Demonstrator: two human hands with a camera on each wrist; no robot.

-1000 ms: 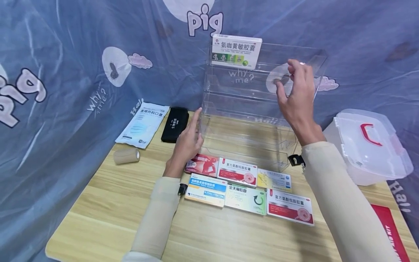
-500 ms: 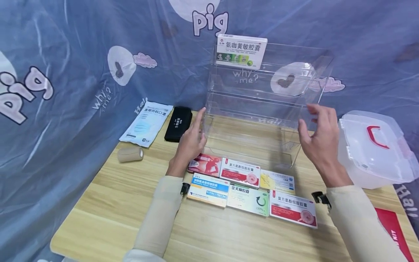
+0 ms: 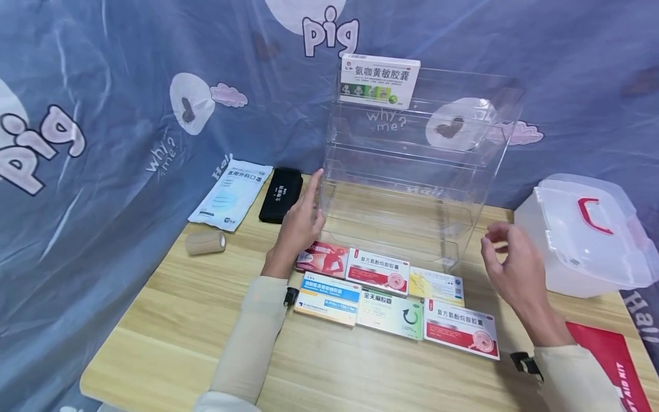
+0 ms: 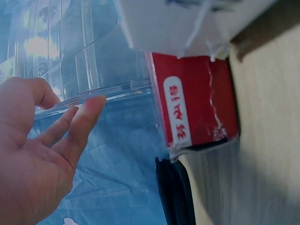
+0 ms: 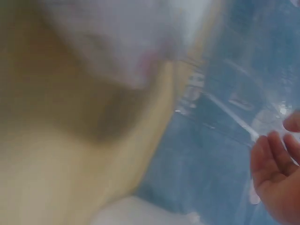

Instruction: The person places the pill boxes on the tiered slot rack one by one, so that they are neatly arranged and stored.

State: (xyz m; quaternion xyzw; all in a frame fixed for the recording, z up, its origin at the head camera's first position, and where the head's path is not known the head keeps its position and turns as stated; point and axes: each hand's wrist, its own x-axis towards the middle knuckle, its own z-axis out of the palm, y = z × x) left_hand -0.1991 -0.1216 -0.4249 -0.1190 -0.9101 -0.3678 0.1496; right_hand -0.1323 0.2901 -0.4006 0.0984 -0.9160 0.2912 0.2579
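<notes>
Left hand (image 3: 297, 226) at the clear rack (image 3: 407, 166)

There are seven medicine boxes: one upright box (image 3: 380, 82) is in the rack's top tier, and six flat boxes (image 3: 389, 313) lie before the rack on the table (image 3: 170, 332), in two rows of three. I count also one mask packet (image 3: 229, 194), one black pouch (image 3: 280, 194), one brown roll (image 3: 206, 242), one white case (image 3: 571, 240) and one red kit (image 3: 604, 346). The right hand (image 3: 515, 266) is near the white case, its grip apart and fingers loosely bent.

The left wrist view shows what the head view leaves unclear: the left grip is clamped on the rack's side edge, thumb and fingers on opposite faces. It shows also one box's red end (image 4: 199, 103) with a white label. The right wrist view is blurred.
</notes>
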